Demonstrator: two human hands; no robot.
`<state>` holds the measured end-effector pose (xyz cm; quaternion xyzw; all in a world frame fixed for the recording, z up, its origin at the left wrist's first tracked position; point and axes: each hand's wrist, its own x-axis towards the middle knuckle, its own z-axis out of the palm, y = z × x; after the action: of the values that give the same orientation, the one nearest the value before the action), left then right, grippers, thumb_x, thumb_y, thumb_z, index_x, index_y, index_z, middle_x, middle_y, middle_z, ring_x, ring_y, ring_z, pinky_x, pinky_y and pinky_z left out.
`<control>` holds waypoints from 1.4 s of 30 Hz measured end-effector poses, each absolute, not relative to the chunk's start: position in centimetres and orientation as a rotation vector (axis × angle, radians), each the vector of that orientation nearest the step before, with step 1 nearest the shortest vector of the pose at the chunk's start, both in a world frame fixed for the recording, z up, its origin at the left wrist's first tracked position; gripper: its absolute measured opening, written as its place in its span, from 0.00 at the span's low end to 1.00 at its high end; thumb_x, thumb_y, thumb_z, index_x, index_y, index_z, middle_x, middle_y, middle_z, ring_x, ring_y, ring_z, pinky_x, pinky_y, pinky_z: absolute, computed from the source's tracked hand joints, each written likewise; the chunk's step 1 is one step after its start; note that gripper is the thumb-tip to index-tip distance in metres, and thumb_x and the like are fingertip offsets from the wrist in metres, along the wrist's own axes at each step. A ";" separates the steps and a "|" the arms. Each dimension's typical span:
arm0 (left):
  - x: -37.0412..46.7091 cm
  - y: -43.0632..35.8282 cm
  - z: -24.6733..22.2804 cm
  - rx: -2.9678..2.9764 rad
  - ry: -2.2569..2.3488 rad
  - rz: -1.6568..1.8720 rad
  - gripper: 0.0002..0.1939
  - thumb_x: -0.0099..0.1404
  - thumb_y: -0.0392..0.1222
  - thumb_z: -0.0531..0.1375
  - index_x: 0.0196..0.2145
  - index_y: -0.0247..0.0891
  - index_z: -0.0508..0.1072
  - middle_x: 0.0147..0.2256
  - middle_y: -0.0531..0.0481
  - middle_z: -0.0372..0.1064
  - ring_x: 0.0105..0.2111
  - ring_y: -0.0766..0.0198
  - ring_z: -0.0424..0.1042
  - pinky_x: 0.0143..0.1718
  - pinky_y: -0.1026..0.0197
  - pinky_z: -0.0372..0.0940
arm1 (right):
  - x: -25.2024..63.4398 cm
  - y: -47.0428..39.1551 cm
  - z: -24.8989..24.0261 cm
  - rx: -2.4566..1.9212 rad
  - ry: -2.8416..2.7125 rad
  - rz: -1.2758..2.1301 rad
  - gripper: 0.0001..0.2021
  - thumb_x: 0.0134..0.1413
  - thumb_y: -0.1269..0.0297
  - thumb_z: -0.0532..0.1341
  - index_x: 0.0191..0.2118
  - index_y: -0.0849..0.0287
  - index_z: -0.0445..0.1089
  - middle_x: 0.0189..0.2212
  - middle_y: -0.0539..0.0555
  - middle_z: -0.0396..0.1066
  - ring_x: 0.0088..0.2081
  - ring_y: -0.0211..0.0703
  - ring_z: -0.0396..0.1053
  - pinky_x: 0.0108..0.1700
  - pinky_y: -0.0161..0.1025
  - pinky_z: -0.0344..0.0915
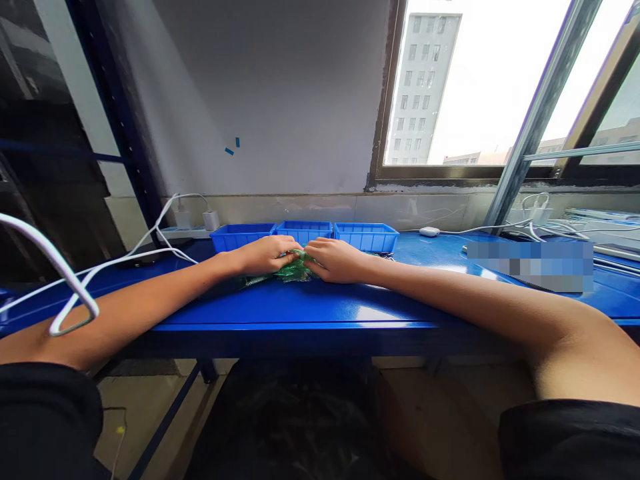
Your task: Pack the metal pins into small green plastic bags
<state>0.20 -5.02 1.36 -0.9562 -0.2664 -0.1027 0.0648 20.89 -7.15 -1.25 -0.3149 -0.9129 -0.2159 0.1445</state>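
Both arms reach forward over the blue table, and the hands meet near its middle. Between them is a crumpled, see-through green plastic bag (294,269), its lower part resting on the tabletop. My left hand (267,254) is closed, with thumb and fingers pinching the bag from the left. From the right, my right hand (336,259) is closed on the bag's upper edge with the fingers curled. Whatever the bag contains, if anything, cannot be made out. Just behind the hands stand three blue bins in a row: a left bin (243,230), a middle bin (305,227) and a right bin (370,230).
The blue table (300,307) runs along a wall under a window. White cables (145,250) cross its left side, one looping over my left forearm. At right are a small white device (429,231), a blurred-out flat object (530,265) and more cables (543,223) by a metal post.
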 end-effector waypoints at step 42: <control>0.8 -5.3 0.8 -2.724 -0.998 -0.501 0.23 0.63 0.36 0.49 0.55 0.42 0.68 0.42 0.48 0.71 0.37 0.63 0.70 0.40 0.64 0.62 | 20.3 -5.8 -1.5 -1.027 -2.040 0.401 0.16 0.61 0.67 0.52 0.53 0.63 0.57 0.16 0.39 0.56 0.20 0.34 0.56 0.28 0.33 0.55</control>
<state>0.76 -5.35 0.77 -0.9208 -0.3372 -0.1692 0.0986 20.25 -5.79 -1.53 -0.4058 -0.8064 0.1584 0.3999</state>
